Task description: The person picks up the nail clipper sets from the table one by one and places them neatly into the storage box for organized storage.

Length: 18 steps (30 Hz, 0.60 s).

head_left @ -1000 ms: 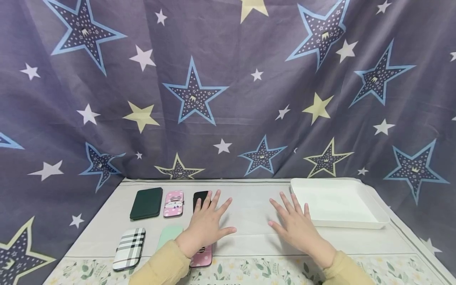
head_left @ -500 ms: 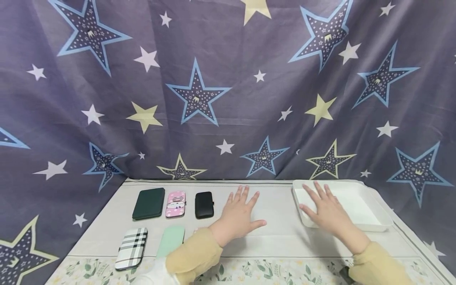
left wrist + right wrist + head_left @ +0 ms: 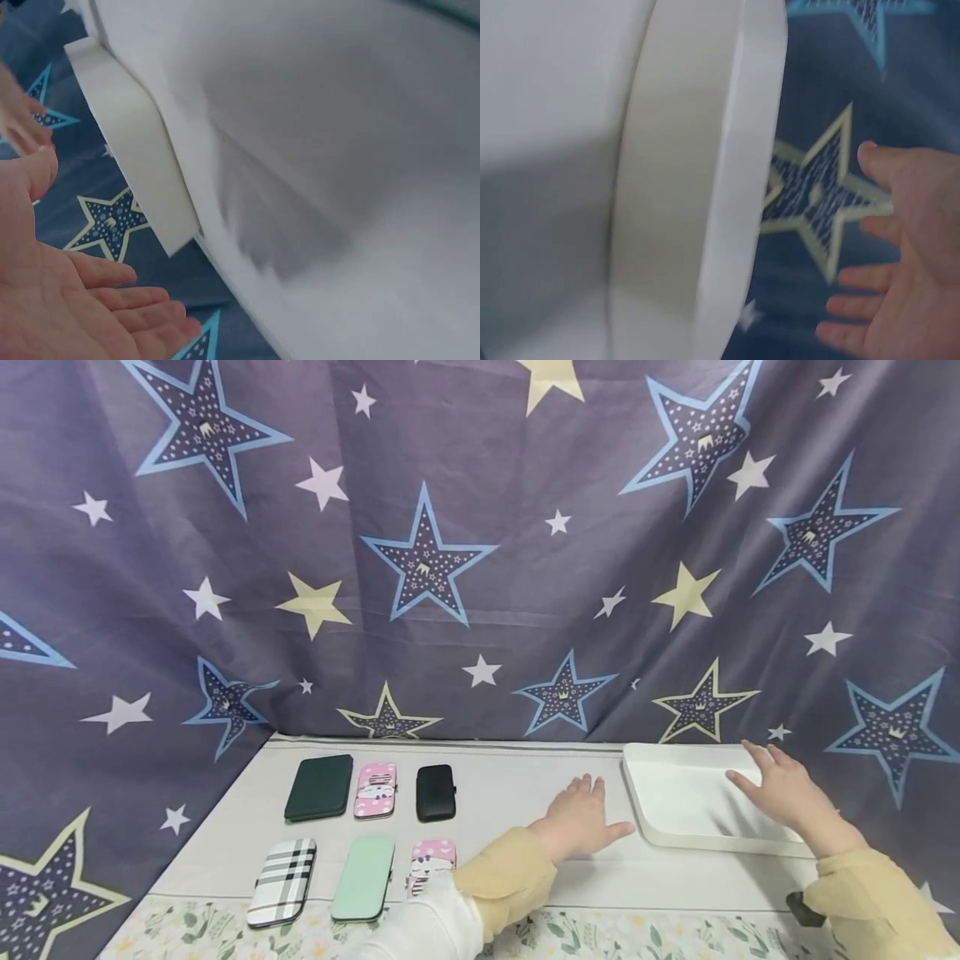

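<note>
My left hand (image 3: 581, 818) hovers over the table just left of the white tray (image 3: 648, 836), fingers extended and thumb spread, holding nothing. In the left wrist view its palm shows beside the tray's outer wall (image 3: 139, 142), apart from it. Above the tray's right part is my right hand (image 3: 783, 789), its fingers spread and holding nothing. The right wrist view shows that hand (image 3: 919, 255) apart from the tray's wall (image 3: 682, 187). Inside the tray, only its white floor and a shadow show.
Several flat cases lie in two rows at the left: dark green (image 3: 319, 787), pink (image 3: 375, 791), black (image 3: 436, 792), plaid (image 3: 282, 882), mint green (image 3: 363, 877) and another pink one (image 3: 432, 858), partly hidden by my left sleeve. A star-patterned curtain (image 3: 480, 568) hangs behind the table.
Both hands have moved right, the left off the cases to beside the tray, the right from left of the tray to over its right part. The black case and front pink case are uncovered.
</note>
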### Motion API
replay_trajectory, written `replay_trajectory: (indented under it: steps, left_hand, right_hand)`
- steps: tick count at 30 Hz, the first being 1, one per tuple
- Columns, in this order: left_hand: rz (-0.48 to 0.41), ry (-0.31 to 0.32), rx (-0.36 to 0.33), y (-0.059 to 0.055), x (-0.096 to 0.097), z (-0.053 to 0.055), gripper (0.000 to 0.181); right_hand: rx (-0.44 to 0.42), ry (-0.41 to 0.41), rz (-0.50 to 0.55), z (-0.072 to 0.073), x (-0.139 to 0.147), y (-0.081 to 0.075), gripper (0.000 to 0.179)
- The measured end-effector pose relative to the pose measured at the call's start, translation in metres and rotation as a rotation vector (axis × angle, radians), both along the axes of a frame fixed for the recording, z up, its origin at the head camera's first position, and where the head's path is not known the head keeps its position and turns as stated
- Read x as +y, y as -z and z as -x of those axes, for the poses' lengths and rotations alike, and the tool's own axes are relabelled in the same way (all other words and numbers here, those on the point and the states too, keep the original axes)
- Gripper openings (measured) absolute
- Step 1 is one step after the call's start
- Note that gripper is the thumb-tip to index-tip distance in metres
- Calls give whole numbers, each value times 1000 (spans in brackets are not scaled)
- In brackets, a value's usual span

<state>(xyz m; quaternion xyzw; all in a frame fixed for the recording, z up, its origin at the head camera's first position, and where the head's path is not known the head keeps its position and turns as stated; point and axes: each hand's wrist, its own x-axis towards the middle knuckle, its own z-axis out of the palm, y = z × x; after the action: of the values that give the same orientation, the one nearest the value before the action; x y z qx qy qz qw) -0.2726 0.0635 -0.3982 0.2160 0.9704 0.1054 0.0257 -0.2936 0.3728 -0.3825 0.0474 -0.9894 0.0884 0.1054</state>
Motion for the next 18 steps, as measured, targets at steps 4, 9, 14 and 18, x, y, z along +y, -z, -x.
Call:
replay_trajectory:
  steps: [4,9,14,18]
  left_hand:
    - [-162,-45,-120,5,17,3,83]
    - [-331,-130,-218,16,34,4,80]
    - [-467,-165,-251,28,52,1,77]
    - [-592,-154,-278,33,63,-3,71]
  right_hand:
    - [-29,42,5,6,27,9,77]
    - [-91,139,19,13,54,21,82]
    - [-147,239,50,18,71,29,78]
    - [-166,273,92,20,79,37,69]
